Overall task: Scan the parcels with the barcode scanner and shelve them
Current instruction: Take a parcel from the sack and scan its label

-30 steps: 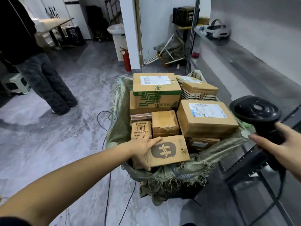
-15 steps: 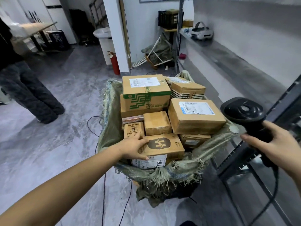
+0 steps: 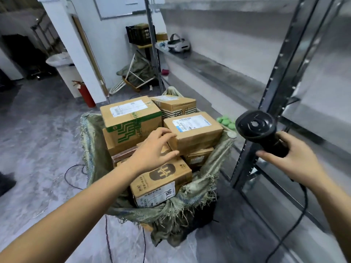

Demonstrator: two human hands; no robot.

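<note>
Several cardboard parcels fill a green woven sack (image 3: 89, 141) on the floor. My left hand (image 3: 152, 150) reaches over them with fingers spread, fingertips at the left corner of a parcel with a white label (image 3: 195, 130) and thumb below that corner. Under my wrist lies a flat box with a dark logo (image 3: 163, 179), and behind it stands a green-printed box (image 3: 131, 118). My right hand (image 3: 292, 160) grips the handle of the black barcode scanner (image 3: 254, 126), held to the right of the sack with its head pointing away from me.
A metal shelving rack stands on the right, its upright (image 3: 275, 82) close behind the scanner and a long shelf (image 3: 218, 67) running back with a white headset (image 3: 178, 44) on it. A red fire extinguisher (image 3: 86, 95) leans by the pillar. Cables (image 3: 72, 175) trail on the floor.
My left hand let go of the logo box and moved up and right to the labelled parcel's corner. The view swung left to right; the person at the left has dropped out of view.
</note>
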